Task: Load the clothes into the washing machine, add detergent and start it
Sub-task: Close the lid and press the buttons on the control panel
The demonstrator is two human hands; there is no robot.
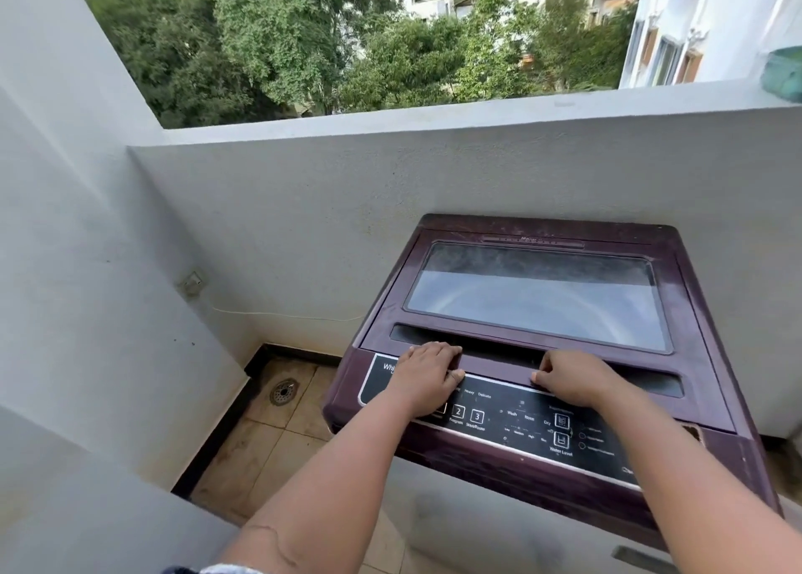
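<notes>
Maroon washing machine [716, 296] stands against the balcony wall [304, 209], lid [538, 296] closed (glass panel). Left hand [427, 376] and right hand [573, 378] each grip the lid's front handle edge, above the control panel [520, 426].

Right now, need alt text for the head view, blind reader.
Both hands, left hand and right hand, grip the front edge of the closed lid of a maroon top-load washing machine, fingers curled into its handle recess. The machine stands against a white balcony wall, with a floor drain at its left and trees beyond.
</notes>
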